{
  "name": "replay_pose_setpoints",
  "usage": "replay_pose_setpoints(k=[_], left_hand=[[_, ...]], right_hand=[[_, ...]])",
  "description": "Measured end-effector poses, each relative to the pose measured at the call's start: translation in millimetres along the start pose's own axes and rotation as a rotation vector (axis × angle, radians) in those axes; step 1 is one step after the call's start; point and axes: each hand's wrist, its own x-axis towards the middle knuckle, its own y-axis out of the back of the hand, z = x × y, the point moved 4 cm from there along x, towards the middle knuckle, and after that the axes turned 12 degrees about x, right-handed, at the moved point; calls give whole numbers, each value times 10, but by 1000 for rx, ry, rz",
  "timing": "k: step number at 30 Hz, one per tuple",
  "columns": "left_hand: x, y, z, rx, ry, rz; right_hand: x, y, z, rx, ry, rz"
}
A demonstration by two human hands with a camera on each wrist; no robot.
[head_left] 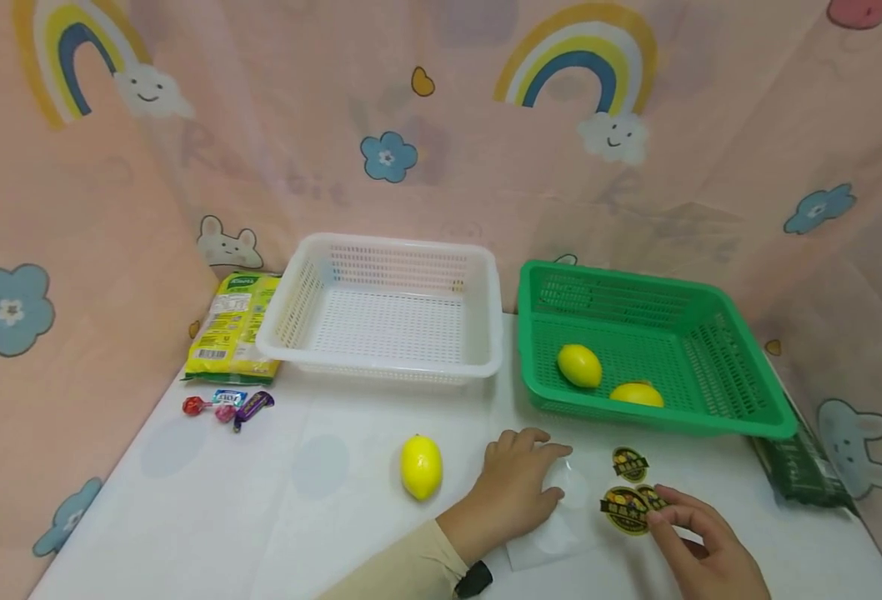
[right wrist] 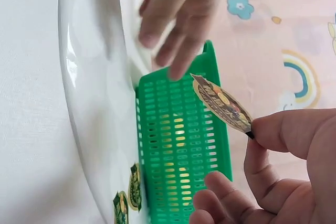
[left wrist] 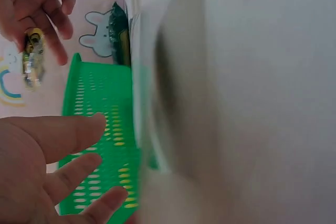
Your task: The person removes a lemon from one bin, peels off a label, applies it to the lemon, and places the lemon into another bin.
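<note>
Pinched between right hand (head_left: pixel 704 546) thumb and forefinger, a dark oval sticker (right wrist: pixel 223 104) (print too small to read) lifts off the clear backing sheet (head_left: pixel 561 517), which the left hand (head_left: pixel 519 492) presses flat, fingers straight, before the green basket (head_left: pixel 711 417).

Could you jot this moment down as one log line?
left hand: flat on backing sheet | right hand: pinches sticker | green basket: two lemons
</note>
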Motion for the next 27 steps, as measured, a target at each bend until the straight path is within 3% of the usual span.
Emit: replay_pose_setpoints(k=[4,7,12,15,18,23,27], left_hand=[[-174,279,-56,71,21,126],[-343,527,-200,105,88,212],[-607,748,-555,75,267,218],[-730,742,-738,33,356,170],[-790,671,-841,-37,399,121],[-829,534,-866,-132,381,55],[-837,498,-852,-142,354,51]], right_hand=[[15,-25,33,16,0,-18],[26,-43,57,26,9,-48],[52,-69,79,33,15,-78],[51,-99,86,42,6,-64],[49,-118,75,49,-7,-47],[43,-151,79,55,-12,-57],[44,-175,106,58,-8,-61]])
